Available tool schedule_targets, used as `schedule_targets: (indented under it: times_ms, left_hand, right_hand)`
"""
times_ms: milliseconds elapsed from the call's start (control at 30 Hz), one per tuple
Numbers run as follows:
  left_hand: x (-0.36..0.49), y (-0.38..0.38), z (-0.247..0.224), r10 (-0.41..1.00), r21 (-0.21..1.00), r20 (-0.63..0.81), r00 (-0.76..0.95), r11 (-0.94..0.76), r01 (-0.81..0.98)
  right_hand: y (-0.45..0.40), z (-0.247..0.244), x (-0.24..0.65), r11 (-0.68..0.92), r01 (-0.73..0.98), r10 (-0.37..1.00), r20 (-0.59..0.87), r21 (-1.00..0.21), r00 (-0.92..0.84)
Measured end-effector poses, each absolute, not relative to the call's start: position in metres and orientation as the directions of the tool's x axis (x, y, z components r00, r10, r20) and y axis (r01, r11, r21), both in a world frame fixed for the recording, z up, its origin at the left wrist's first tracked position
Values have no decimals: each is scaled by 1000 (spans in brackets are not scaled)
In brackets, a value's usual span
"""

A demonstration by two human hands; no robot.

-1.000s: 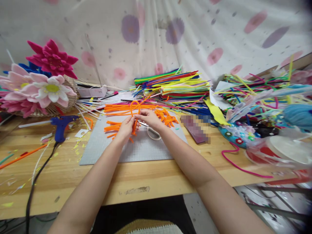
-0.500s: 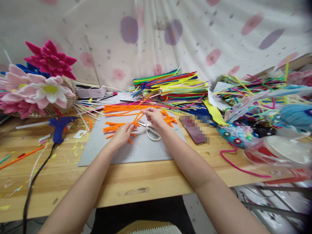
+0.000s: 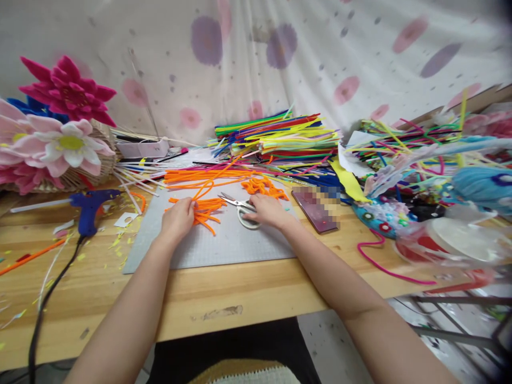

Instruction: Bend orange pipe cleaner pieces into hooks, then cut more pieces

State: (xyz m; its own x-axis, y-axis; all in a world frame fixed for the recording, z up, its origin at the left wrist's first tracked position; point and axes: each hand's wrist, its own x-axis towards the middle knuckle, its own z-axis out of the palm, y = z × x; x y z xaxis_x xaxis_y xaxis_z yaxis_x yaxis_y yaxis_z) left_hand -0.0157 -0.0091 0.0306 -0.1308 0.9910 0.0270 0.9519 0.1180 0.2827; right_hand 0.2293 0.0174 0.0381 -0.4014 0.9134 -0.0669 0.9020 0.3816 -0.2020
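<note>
My left hand (image 3: 178, 217) is closed on an orange pipe cleaner (image 3: 205, 188) bent into a loop, beside a pile of short orange pieces (image 3: 208, 207) on the grey cutting mat (image 3: 224, 250). At the handles of the white-handled scissors (image 3: 242, 207) is my right hand (image 3: 266, 209), its fingers curled round them. The scissors lie on the mat with blades pointing left. Folded orange pieces (image 3: 262, 186) sit just behind my right hand. Long orange pipe cleaners (image 3: 180, 178) stretch along the mat's back edge.
A blue glue gun (image 3: 91, 208) and felt flowers (image 3: 72, 143) are on the left. Bundles of coloured pipe cleaners (image 3: 280, 136) lie at the back. To the right are a phone (image 3: 314, 210), a pink pipe cleaner (image 3: 384, 266) and a lidded tub (image 3: 460, 242).
My hands have moved apart. The right one has let go of the orange pipe cleaner and come down to the scissors; the left has shifted left, keeping its piece.
</note>
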Motion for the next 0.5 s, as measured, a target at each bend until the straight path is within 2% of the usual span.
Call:
schedule_targets:
  times_ms: [67,133,200,233,300,333,367,433,500]
  left_hand:
    - [-15,-10,29,992,253,23,-128,118,960]
    - [-16,-9,27,991,232,17,-131,123,965]
    - [-18,-9,25,991,219,12,-135,129,967]
    - [-19,-8,23,991,215,11,-135,129,968]
    - [-20,-7,21,991,211,15,-134,128,969]
    - [-19,-6,20,990,209,19,-138,131,969]
    - [-18,-6,19,989,209,23,-144,136,968]
    - [-12,-7,18,986,212,36,-164,152,965]
    - [-4,-8,17,983,219,59,-173,156,963]
  right_hand:
    - [16,35,227,382,905,917,-41,-189,-396]
    - [20,33,229,370,899,923,-19,-232,-385]
    - [26,33,235,333,856,929,-20,-395,-371]
    - [30,33,239,288,796,932,-36,-532,-362]
    - [35,34,244,115,539,927,-105,-835,-360]
    - [36,34,245,2,354,913,-143,-935,-383]
    - [36,33,244,-109,161,889,-169,-981,-425]
    - [32,29,238,-290,-154,832,-169,-945,-528]
    - [27,23,228,-415,-312,769,-145,-855,-623]
